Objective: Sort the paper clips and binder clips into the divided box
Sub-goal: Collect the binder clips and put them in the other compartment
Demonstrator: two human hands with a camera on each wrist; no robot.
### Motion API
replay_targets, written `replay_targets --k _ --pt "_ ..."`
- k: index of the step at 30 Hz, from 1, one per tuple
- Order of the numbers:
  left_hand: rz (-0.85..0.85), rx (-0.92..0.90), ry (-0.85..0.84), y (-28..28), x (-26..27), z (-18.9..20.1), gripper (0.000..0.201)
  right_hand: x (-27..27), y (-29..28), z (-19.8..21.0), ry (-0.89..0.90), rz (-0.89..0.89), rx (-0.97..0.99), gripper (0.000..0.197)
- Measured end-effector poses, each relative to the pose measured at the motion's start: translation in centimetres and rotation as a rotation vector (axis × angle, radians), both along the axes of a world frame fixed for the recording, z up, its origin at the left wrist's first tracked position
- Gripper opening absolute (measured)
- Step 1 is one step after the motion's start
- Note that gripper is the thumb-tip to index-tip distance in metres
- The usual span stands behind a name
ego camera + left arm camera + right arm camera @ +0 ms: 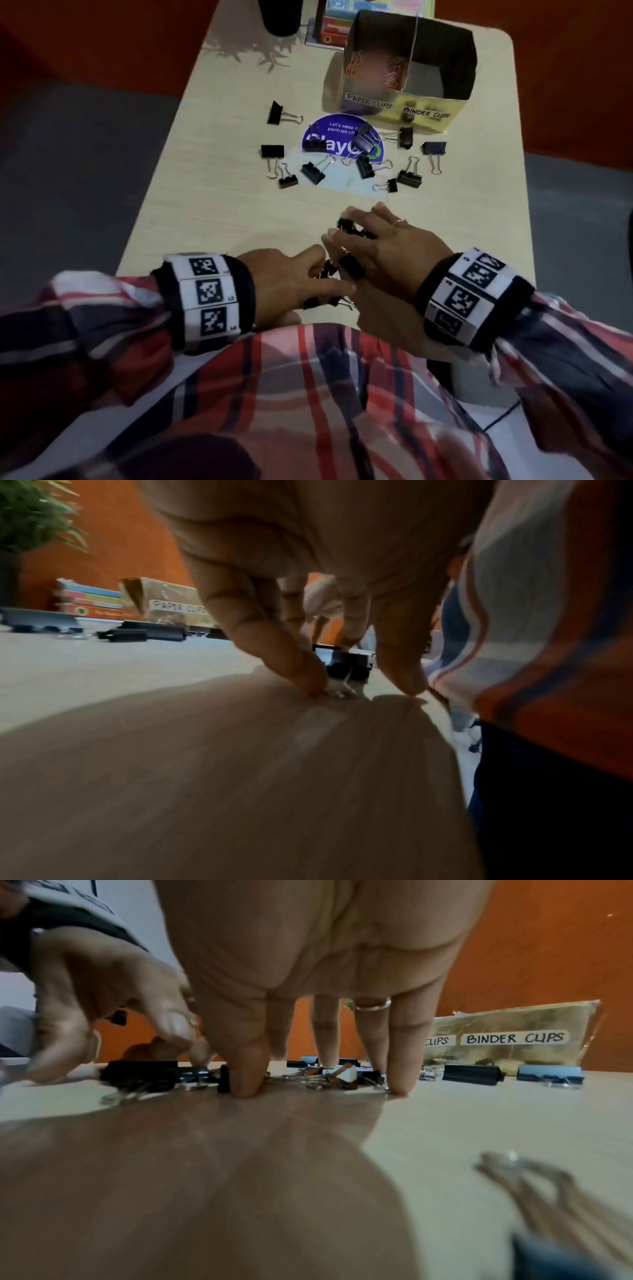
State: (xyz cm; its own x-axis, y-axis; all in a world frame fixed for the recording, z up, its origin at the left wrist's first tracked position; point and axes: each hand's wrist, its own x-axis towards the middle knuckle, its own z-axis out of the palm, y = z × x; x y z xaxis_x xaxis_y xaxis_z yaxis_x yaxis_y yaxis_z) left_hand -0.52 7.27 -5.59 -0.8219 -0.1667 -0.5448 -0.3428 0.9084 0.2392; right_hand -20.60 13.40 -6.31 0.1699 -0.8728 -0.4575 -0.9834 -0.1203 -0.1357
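Observation:
A gold divided box (423, 114) labelled PAPER CLIPS and BINDER CLIPS stands at the far right of the table; coloured paper clips (376, 68) lie in its left compartment. Several black binder clips (312, 171) are scattered in front of it. Near the table's front edge lies a small heap of binder clips (352, 265). My right hand (383, 243) is spread over the heap, straight fingertips (399, 1085) down on the table. My left hand (298, 277) curls beside it, thumb and finger pinching a binder clip (347, 664) by its wire handle.
A blue round sticker (334, 137) lies under the scattered clips. Stacked books (334, 27) and a dark plant pot (281, 17) stand at the table's far end. One binder clip (534, 1180) lies just below my right wrist. My plaid shirt covers the front edge.

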Motion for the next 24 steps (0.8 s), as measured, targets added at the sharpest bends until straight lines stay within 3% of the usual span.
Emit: replay_targets --k 2,5,11,14,18,20,22,24 --pt "-0.056 -0.012 0.019 0.3 -0.9 0.1 0.074 -0.3 -1.1 0.2 0.021 0.067 -0.010 0.059" --pt "-0.073 -0.046 0.012 0.4 -2.2 0.0 0.060 -0.8 -2.4 0.7 0.043 0.124 -0.003 0.049" --pt "0.028 -0.123 0.083 -1.1 -4.3 0.2 0.022 -2.8 -3.3 1.7 0.026 0.010 -0.050 0.044" --pt "0.103 -0.126 0.090 -2.8 -5.3 0.3 0.027 -3.5 -3.7 2.0 -0.001 -0.055 -0.062 0.044" --pt "0.209 -0.089 0.133 -2.9 -5.0 0.7 0.070 -4.0 -4.1 2.1 0.003 -0.101 -0.054 0.043" --pt "0.213 -0.107 0.139 -1.9 -4.9 0.5 0.081 -4.0 -4.5 2.1 0.016 -0.103 -0.045 0.044" --pt "0.173 -0.132 0.134 -1.2 -5.4 0.0 0.074 -4.0 -4.8 2.1 0.038 -0.091 -0.043 0.044" --pt "0.158 -0.133 0.140 -1.2 -6.0 -0.5 0.053 -4.1 -5.2 2.0 0.044 -0.098 -0.057 0.042"
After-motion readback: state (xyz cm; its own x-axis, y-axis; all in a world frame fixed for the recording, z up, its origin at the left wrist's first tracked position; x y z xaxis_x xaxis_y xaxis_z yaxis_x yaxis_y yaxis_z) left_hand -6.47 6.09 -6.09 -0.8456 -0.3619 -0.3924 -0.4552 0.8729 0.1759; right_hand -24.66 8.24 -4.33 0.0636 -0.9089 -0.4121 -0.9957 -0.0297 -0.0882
